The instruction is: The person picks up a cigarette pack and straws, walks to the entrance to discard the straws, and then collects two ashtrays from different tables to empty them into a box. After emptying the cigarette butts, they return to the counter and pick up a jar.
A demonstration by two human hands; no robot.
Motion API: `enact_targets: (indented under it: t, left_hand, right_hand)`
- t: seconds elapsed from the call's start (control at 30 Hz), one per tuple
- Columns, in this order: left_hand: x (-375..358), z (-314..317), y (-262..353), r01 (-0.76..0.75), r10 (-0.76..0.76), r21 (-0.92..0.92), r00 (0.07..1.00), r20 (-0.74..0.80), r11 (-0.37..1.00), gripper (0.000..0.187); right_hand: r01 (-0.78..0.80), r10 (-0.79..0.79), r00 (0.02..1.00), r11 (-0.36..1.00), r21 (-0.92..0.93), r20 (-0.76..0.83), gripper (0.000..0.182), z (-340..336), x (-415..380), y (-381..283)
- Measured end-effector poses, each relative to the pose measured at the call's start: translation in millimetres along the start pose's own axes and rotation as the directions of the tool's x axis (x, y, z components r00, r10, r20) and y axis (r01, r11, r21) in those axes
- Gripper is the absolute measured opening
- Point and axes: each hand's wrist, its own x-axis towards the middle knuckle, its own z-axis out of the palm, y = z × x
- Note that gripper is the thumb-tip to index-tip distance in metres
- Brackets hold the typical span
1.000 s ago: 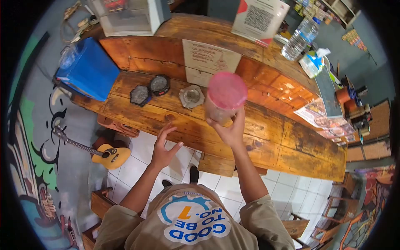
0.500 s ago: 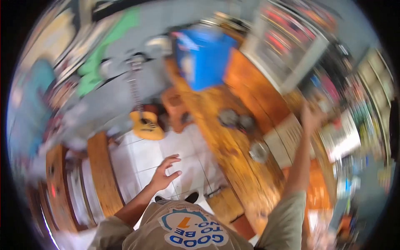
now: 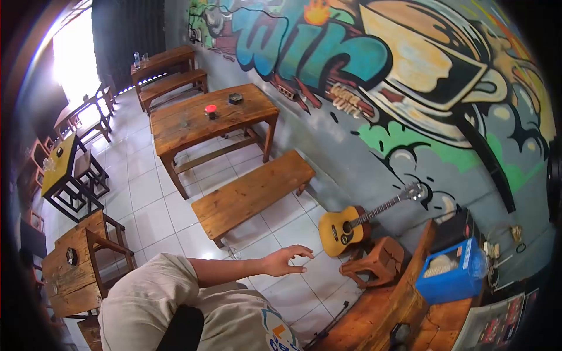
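My left hand reaches out over the white tiled floor. Its fingers are loosely curved and the thumb stands apart, with nothing held. Just past the fingertips, an acoustic guitar leans by the wall, next to a brown stool. A long wooden bench lies beyond the hand. My right hand is out of view.
A wooden table bears a red-topped jar and an ashtray. At lower right, a wooden counter holds a blue box. More tables, including a yellow-topped one, line the left. A painted mural covers the wall.
The view has swung left and up from the counter toward the tables and mural. My right hand has gone out of view. My left hand stays open.
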Motion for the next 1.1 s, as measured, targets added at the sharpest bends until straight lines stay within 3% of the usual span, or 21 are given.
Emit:
enact_targets:
  t: [0.03, 0.07, 0.1, 0.2, 0.23, 0.3, 0.37, 0.43, 0.47, 0.5, 0.6, 0.67, 0.7, 0.77, 0.8, 0.83, 0.93, 1.1]
  left_hand:
    - [-7.7, -13.9, -3.8, -0.012, 0.013, 0.017, 0.999, -0.039, 1.000, 0.045]
    - [-16.5, -28.3, -5.9, -0.009, 0.011, 0.042, 0.998, -0.062, 0.999, 0.044]
    - [-21.7, -42.8, -8.8, -0.014, 0.018, 0.048, 0.996, -0.083, 0.999, 0.044]
    - [-47.5, -76.6, -11.8, 0.095, -0.077, 0.077, 0.976, -0.204, 0.992, 0.042]
    - [-56.7, -83.4, -13.2, 0.098, -0.078, 0.077, 0.970, -0.230, 0.992, 0.042]
    - [-72.8, -95.9, -16.3, 0.127, -0.105, 0.051, 0.943, -0.317, 0.991, 0.042]
    - [-87.2, -100.2, -16.8, 0.157, -0.131, 0.043, 0.924, -0.360, 0.987, 0.043]
    - [-103.0, -98.6, -12.5, 0.217, -0.182, 0.025, 0.868, -0.461, 0.976, 0.043]
    - [-110.5, -95.9, -12.2, 0.217, -0.182, 0.011, 0.844, -0.505, 0.976, 0.044]
    - [-118.0, -89.4, -11.2, 0.229, -0.198, -0.005, 0.833, -0.517, 0.973, 0.044]
    - [-140.2, -71.5, -3.9, 0.249, -0.215, -0.044, 0.721, -0.659, 0.968, 0.044]
    - [-158.2, -54.7, -11.9, 0.279, -0.275, -0.113, 0.658, -0.701, 0.954, 0.045]
    - [-168.2, -44.9, -17.5, 0.295, -0.327, -0.175, 0.618, -0.715, 0.940, 0.046]
    - [-187.5, -24.6, -24.0, 0.306, -0.375, -0.236, 0.562, -0.738, 0.922, 0.047]
    - [-196.5, -15.8, -23.8, 0.315, -0.434, -0.308, 0.516, -0.739, 0.898, 0.046]
    - [-205.7, -9.0, -22.6, 0.318, -0.490, -0.377, 0.472, -0.733, 0.870, 0.046]
    - [-237.4, 6.4, -20.3, 0.290, -0.517, -0.431, 0.386, -0.764, 0.855, 0.045]
    - [-290.4, 9.7, -24.1, 0.192, -0.517, -0.483, 0.221, -0.827, 0.854, 0.045]
  right_hand:
    - [-0.176, 0.156, 0.984, 0.914, 0.365, 0.083, 0.084, 6.6, -21.6, -57.9]
    - [-0.382, 0.274, 0.922, 0.761, 0.524, 0.274, 0.089, 4.1, -35.8, -114.6]
    - [-0.380, 0.269, 0.923, 0.749, 0.543, 0.275, 0.089, 2.6, -49.3, -149.7]
    - [-0.240, -0.102, 0.801, 0.849, 0.472, 0.590, 0.069, 6.2, -92.0, -220.7]
    - [-0.277, -0.166, 0.826, 0.713, 0.644, 0.538, 0.074, 34.6, -124.1, -227.2]
    - [-0.513, -0.246, 0.721, 0.438, 0.738, 0.648, 0.067, 35.7, -142.2, -276.4]
    - [-0.549, -0.403, 0.586, 0.441, 0.710, 0.703, 0.063, 23.5, -139.3, -316.2]
    - [-0.537, -0.555, 0.548, 0.340, 0.772, 0.626, 0.059, 24.7, -145.4, -342.2]
    - [-0.705, -0.559, 0.439, 0.270, 0.656, 0.703, 0.058, 16.0, -143.9, -357.6]
    - [-0.644, -0.634, 0.477, 0.220, 0.733, 0.609, 0.060, 21.5, -154.0, -364.5]
    - [-0.659, -0.775, 0.385, 0.150, 0.737, 0.501, 0.059, 23.9, -170.9, -379.5]
    - [-0.676, -0.896, 0.199, 0.168, 0.717, 0.397, 0.055, 24.0, -186.8, -386.3]
    - [-0.683, -0.908, 0.186, 0.156, 0.714, 0.376, 0.055, 21.4, -193.5, -390.2]
    - [-0.727, -0.971, -0.027, 0.184, 0.661, 0.239, 0.052, 13.4, -205.6, -396.7]
    - [-0.714, -0.976, -0.092, 0.204, 0.669, 0.199, 0.052, 8.2, -212.7, -399.7]
    - [-0.718, -0.979, -0.097, 0.195, 0.668, 0.181, 0.052, 2.8, -221.2, -403.4]
    - [-0.718, -0.960, -0.269, 0.144, 0.681, -0.081, 0.051, -18.3, -243.6, -417.0]
    - [-0.736, -0.866, -0.372, 0.055, 0.674, -0.335, 0.050, -75.7, -254.0, -462.8]
